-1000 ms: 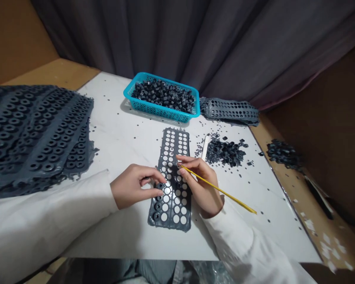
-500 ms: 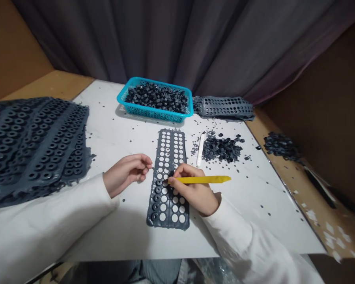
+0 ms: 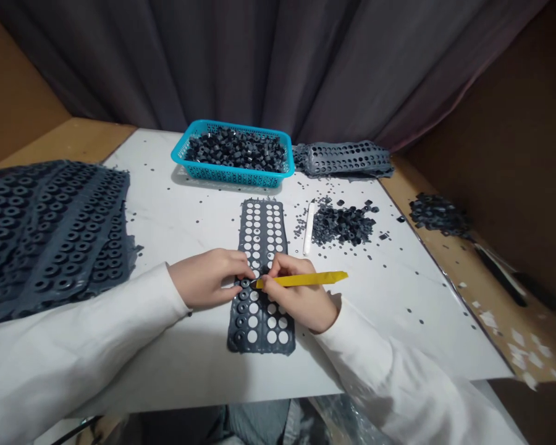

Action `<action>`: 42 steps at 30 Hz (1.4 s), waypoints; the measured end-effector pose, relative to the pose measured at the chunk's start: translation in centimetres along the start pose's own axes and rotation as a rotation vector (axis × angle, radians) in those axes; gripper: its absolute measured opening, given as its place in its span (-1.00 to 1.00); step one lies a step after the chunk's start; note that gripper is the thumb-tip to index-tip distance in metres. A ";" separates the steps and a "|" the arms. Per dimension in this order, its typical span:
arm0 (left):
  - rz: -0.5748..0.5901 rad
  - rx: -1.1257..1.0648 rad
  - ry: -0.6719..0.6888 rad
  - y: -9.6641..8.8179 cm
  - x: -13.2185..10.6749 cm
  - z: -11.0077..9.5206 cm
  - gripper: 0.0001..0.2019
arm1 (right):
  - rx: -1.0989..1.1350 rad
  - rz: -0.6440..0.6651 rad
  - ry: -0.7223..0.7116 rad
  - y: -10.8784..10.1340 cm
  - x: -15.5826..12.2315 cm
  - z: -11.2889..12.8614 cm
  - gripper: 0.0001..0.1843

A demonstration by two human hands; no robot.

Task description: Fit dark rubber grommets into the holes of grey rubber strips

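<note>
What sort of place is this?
It looks like a workbench for finishing moulded rubber parts: a stack of dark grey moulded sheets, a punched sheet with rings in some holes, and a blue plastic basket full of small dark rings.

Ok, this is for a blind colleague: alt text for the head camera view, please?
The left hand and right hand, in white sleeves, work over a grey rubber sheet with rows of holes on a white table, the right holding a yellow stick beside a dark ring. A blue basket of dark rings sits beyond, and a stack of sheets lies left.
</note>
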State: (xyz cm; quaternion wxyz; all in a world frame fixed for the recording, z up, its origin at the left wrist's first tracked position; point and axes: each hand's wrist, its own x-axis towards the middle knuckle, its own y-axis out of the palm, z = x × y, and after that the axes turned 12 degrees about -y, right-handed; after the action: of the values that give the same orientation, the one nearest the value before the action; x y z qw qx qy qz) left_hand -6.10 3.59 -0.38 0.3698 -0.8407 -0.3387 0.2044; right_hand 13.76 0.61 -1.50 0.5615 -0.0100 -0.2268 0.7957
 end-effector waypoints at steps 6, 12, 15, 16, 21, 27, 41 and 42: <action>0.068 0.147 0.132 -0.2 1.0 0.1 -0.82 | -0.079 -0.001 -0.048 0.1 0.1 0.4 -0.78; -0.075 -0.059 0.059 0.0 0.4 0.7 -0.82 | -0.120 0.008 -0.020 0.0 0.1 0.4 -0.79; -0.357 -0.231 -0.256 -1.1 -0.5 0.9 -0.86 | -0.111 0.023 0.001 0.0 0.1 0.5 -0.79; -0.432 -0.292 -0.364 -1.5 -0.9 0.9 -0.85 | -0.100 0.027 0.004 0.0 0.1 0.5 -0.79; -0.251 -0.551 -0.551 -1.5 -2.2 0.3 -0.79 | 0.014 0.008 0.027 -0.3 -0.2 0.9 -0.81; -0.031 -0.864 -0.706 0.6 -2.3 -0.6 -0.67 | 0.056 0.007 0.054 -0.4 -0.6 0.9 -0.80; 0.046 -1.275 -0.626 2.5 0.2 -2.1 -0.56 | -0.006 -0.173 -0.338 -0.2 -0.1 1.0 -0.65; -0.002 -1.259 -0.628 2.4 0.3 -2.1 -0.55 | -0.006 -0.246 -0.299 -1.0 0.3 0.6 -0.65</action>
State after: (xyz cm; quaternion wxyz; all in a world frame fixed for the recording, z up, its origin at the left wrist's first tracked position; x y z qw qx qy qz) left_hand -3.62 1.59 -0.93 -0.3022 -0.7958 -0.4842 0.2024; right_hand 14.33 0.94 -0.55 0.6144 0.1344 -0.3099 0.7130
